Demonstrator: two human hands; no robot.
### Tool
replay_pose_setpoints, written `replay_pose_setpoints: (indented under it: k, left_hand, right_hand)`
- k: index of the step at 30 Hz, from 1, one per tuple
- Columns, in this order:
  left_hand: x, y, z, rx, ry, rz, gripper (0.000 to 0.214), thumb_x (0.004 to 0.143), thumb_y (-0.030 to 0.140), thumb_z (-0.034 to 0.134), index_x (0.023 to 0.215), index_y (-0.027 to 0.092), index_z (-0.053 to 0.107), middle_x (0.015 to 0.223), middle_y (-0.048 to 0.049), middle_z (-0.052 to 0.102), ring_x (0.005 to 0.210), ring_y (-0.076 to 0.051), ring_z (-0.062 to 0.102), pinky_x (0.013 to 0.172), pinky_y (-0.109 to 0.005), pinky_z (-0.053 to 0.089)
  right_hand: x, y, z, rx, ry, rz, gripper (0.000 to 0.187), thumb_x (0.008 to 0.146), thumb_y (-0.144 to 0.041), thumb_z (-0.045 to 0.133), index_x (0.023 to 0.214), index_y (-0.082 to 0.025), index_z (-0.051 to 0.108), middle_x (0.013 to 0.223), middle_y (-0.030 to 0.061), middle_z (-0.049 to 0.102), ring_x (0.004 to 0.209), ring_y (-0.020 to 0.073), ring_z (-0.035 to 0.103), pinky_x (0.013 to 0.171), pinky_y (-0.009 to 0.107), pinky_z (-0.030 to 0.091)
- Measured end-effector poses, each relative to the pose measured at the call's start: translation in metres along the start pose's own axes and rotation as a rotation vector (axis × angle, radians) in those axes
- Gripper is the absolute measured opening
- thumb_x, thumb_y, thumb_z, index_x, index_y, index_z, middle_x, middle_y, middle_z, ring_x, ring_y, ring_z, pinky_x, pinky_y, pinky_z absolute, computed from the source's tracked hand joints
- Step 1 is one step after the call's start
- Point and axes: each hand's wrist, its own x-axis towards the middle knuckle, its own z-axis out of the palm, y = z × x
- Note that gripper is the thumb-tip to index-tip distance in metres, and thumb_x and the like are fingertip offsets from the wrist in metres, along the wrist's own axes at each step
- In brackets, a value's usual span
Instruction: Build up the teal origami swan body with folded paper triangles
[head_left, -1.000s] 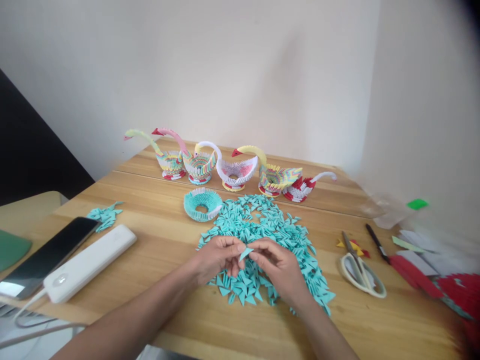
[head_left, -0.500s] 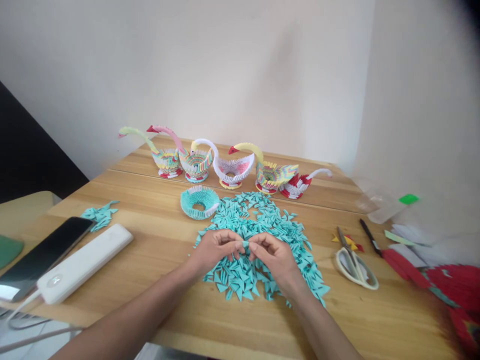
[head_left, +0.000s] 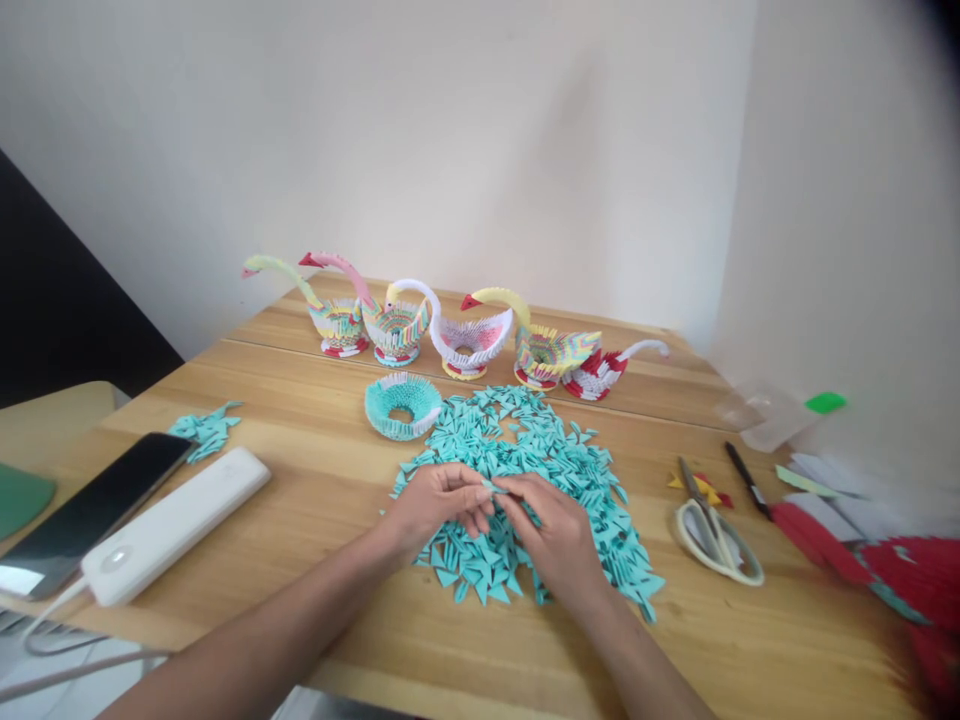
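My left hand (head_left: 444, 500) and my right hand (head_left: 551, 522) meet over a heap of folded turquoise paper triangles (head_left: 480, 570). Between their fingertips is a small turquoise paper piece (head_left: 493, 487), pinched from both sides and partly covered by the fingers. Just behind the heap, to the left, sits a round turquoise paper bowl (head_left: 403, 406) with a white part on its rim and a hole in its middle. Neither hand touches the bowl.
Several folded-paper swans (head_left: 469, 345) line the back of the table. On the left lie a small turquoise pile (head_left: 206, 432), a phone (head_left: 90, 510) and a white power bank (head_left: 176, 525) with a cable. Scissors (head_left: 716, 535), a black pen (head_left: 746, 480) and a red paper object (head_left: 919, 575) lie right.
My right hand has turned, its fingers now reaching over the small paper piece from the right. The left hand keeps its pinch. The whole view has shifted slightly.
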Motion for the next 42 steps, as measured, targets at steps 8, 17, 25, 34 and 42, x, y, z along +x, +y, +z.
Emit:
replay_pose_setpoints:
  k: [8, 17, 25, 34, 42]
  left_hand:
    - [0.001, 0.001, 0.005, 0.051, 0.079, 0.034, 0.037, 0.063, 0.044, 0.078, 0.073, 0.012, 0.064, 0.060, -0.0021, 0.067, 0.052, -0.012, 0.061, 0.054, -0.023, 0.049]
    - [-0.001, -0.001, 0.007, 0.174, 0.155, 0.094, 0.028, 0.071, 0.041, 0.072, 0.074, 0.013, 0.065, 0.057, -0.0018, 0.066, 0.051, -0.013, 0.061, 0.053, -0.024, 0.049]
    - [0.001, -0.007, 0.004, 0.211, 0.174, 0.174, 0.019, 0.075, 0.032, 0.069, 0.080, 0.014, 0.064, 0.065, -0.0008, 0.066, 0.060, -0.013, 0.062, 0.060, -0.025, 0.050]
    - [0.001, 0.003, 0.003, 0.019, 0.085, 0.141, 0.034, 0.069, 0.036, 0.075, 0.091, 0.015, 0.060, 0.068, 0.0004, 0.063, 0.059, -0.012, 0.061, 0.056, -0.024, 0.048]
    - [0.001, 0.002, 0.001, 0.112, 0.047, 0.204, 0.030, 0.075, 0.032, 0.071, 0.099, 0.016, 0.060, 0.070, 0.0024, 0.059, 0.056, -0.009, 0.058, 0.054, -0.022, 0.046]
  right_hand:
    - [0.000, -0.004, -0.001, -0.033, -0.004, 0.073, 0.018, 0.092, -0.023, 0.052, 0.100, -0.023, 0.069, 0.089, 0.0064, 0.072, 0.082, 0.0203, 0.067, 0.074, 0.032, 0.053]
    - [-0.003, -0.001, -0.001, -0.244, -0.043, -0.030, 0.023, 0.095, -0.022, 0.048, 0.102, -0.018, 0.069, 0.090, 0.0091, 0.075, 0.080, 0.0202, 0.069, 0.073, 0.031, 0.052]
    - [0.000, -0.005, -0.002, -0.147, -0.093, 0.217, 0.024, 0.093, -0.028, 0.046, 0.089, -0.021, 0.069, 0.072, 0.0037, 0.071, 0.060, 0.0161, 0.063, 0.059, 0.025, 0.045]
    - [0.011, -0.008, -0.003, 0.649, -0.150, 0.698, 0.030, 0.082, -0.048, 0.057, 0.073, -0.019, 0.059, 0.063, -0.0006, 0.057, 0.059, 0.0152, 0.058, 0.056, 0.027, 0.053]
    - [0.011, -0.010, -0.004, 0.568, -0.151, 0.594, 0.035, 0.081, -0.034, 0.060, 0.113, -0.022, 0.064, 0.079, -0.0008, 0.056, 0.064, 0.0129, 0.060, 0.058, 0.025, 0.054]
